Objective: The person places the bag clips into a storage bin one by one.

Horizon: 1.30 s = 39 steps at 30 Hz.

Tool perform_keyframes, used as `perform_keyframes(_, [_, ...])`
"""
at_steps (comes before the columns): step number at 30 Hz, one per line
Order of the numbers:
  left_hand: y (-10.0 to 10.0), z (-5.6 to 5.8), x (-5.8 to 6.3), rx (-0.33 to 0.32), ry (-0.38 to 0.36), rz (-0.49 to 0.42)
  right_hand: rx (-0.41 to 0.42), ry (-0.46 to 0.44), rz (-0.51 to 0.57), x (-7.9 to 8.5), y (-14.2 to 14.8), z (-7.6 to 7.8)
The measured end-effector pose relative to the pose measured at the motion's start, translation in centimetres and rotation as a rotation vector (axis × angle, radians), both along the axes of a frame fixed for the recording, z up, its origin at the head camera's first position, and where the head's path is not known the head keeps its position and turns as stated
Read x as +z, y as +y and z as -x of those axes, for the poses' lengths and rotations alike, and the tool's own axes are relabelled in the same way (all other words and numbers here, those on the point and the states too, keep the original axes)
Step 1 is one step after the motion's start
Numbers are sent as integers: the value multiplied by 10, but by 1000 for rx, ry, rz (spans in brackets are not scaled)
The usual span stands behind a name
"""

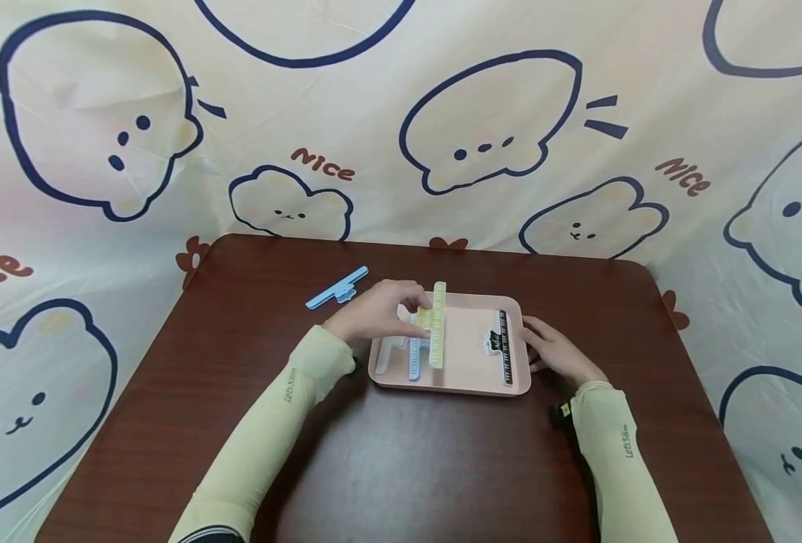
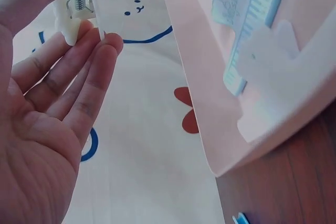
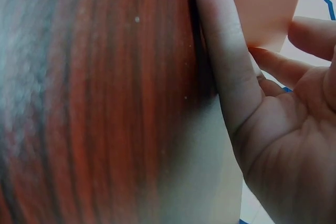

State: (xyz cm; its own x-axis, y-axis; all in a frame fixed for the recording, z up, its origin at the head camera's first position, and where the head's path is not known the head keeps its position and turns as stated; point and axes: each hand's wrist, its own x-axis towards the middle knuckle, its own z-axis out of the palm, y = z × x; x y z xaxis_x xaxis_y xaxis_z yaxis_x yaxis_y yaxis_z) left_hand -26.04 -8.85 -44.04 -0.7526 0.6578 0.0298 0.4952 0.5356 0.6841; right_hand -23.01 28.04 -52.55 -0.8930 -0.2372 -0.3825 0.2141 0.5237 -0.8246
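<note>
My left hand (image 1: 382,311) pinches a yellow ruler clip (image 1: 438,324) between thumb and fingers, above the left half of a pink tray (image 1: 468,302). The clip's metal spring (image 2: 79,2) shows in the left wrist view. Beneath this hand, a white clip (image 1: 388,354) and a light-blue ruler clip (image 1: 414,360) lie in the tray, partly covered. A black ruler clip (image 1: 505,347) lies near the tray's right end. At that end my right hand (image 1: 558,353) holds the tray's edge, with thumb and fingers against it.
Another blue clip (image 1: 336,288) lies on the dark brown wooden table (image 1: 401,460), left of the tray and behind the left forearm. A pale cartoon-print cloth (image 1: 373,113) hangs behind the table and along its sides.
</note>
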Motion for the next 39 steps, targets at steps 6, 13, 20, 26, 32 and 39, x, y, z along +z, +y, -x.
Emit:
perform_keyframes(6, [15,5,1,-32,15,12,3,3,-7,1,0,1])
perform_keyframes(13, [27,10,-4,-54,5,25,6,7,-5,1,0,0])
perform_keyframes(20, [40,14,-7,-64,37,125,9,6,-3,4,-1,-1])
perform_keyframes(26, [49,18,-12,-103,26,109,9,-3,-8,2,-1,1])
perform_keyframes(32, [55,20,-15,-116,16,133,4,-1,-11,3,-1,1])
perform_keyframes(39, [65,20,-21,-131,35,190,17,5,-13,4,-3,1])
